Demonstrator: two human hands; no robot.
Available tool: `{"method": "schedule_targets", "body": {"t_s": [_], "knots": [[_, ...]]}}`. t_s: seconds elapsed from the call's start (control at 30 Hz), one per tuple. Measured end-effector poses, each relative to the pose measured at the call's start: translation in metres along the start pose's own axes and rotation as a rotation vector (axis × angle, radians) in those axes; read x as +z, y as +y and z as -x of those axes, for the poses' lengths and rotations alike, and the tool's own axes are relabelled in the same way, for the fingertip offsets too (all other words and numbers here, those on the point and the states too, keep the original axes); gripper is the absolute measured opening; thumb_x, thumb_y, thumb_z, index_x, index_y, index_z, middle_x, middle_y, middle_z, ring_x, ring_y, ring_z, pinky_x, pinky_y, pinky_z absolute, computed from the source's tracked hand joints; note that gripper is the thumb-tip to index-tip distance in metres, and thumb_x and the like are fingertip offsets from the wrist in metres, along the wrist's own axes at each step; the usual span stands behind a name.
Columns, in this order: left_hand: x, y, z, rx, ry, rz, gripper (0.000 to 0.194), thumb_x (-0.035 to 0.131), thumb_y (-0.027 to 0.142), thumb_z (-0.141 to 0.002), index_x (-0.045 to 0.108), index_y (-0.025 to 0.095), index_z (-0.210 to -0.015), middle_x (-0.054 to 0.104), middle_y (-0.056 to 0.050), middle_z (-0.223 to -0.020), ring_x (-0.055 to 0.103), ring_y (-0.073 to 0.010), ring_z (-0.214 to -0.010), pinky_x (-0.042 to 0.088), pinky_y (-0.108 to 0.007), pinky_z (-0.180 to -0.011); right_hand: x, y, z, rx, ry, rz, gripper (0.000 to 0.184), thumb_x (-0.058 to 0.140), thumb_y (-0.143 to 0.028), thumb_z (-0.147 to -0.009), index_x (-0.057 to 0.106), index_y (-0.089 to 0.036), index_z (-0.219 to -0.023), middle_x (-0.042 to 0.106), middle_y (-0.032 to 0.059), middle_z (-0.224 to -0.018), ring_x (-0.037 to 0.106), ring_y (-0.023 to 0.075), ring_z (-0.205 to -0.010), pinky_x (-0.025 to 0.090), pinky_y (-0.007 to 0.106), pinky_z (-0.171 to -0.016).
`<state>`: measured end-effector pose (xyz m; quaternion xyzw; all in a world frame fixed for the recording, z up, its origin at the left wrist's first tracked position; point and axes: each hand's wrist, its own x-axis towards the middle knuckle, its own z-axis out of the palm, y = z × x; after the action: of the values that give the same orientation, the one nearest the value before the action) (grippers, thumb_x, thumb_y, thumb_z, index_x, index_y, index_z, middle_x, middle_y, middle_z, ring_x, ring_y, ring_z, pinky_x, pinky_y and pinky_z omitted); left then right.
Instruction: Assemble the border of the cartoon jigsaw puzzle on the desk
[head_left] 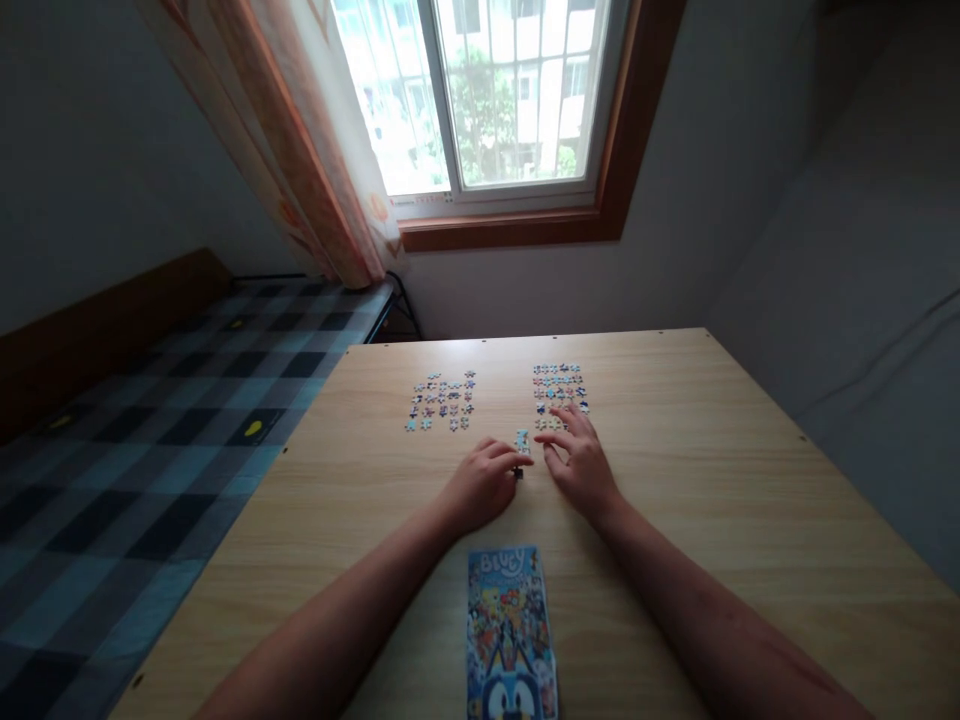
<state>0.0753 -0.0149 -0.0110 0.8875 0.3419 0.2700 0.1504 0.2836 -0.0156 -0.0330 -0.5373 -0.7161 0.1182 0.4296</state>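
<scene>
My left hand is low over the middle of the table, fingers bent together on a dark puzzle piece that shows under the fingertips. Just beyond them lies a small strip of joined puzzle pieces, partly covered by the fingers. To the right, my right hand has its fingers apart and holds nothing that I can see. Its fingertips reach over the near edge of the right group of puzzle pieces and hide some of them. Another group of puzzle pieces is laid out in loose rows at the left.
A blue puzzle box marked "Bluey" lies on the wooden table between my forearms. Left of the table stands a bed with a checked cover. A window with a curtain is beyond the far edge.
</scene>
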Motion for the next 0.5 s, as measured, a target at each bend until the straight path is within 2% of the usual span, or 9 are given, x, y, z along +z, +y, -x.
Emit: {"method": "schedule_targets", "body": {"t_s": [0.3,0.5], "knots": [[0.0065,-0.0002,-0.0066,-0.017,0.006,-0.003,0.039,0.054,0.006,-0.084,0.068,0.022,-0.117,0.071,-0.006,-0.108,0.058,-0.0214,-0.102,0.051,-0.039,-0.096,-0.0018,-0.0026,-0.0009,0.018,-0.024,0.001,0.024,0.059,-0.018,-0.084,0.079,-0.023,-0.094,0.060,0.0096,-0.137,0.039,0.0322,-0.143,0.030,0.057,-0.119],[0.0038,-0.0020,-0.0044,-0.097,0.045,-0.004,0.032,0.061,0.013,-0.086,0.069,0.022,-0.116,0.069,-0.007,-0.112,0.059,-0.0220,-0.104,0.051,-0.041,-0.097,-0.0031,-0.0013,-0.0008,0.037,-0.040,0.009,0.024,0.058,-0.019,-0.085,0.079,-0.024,-0.095,0.060,0.0086,-0.137,0.039,0.0308,-0.143,0.031,0.055,-0.119]]}}
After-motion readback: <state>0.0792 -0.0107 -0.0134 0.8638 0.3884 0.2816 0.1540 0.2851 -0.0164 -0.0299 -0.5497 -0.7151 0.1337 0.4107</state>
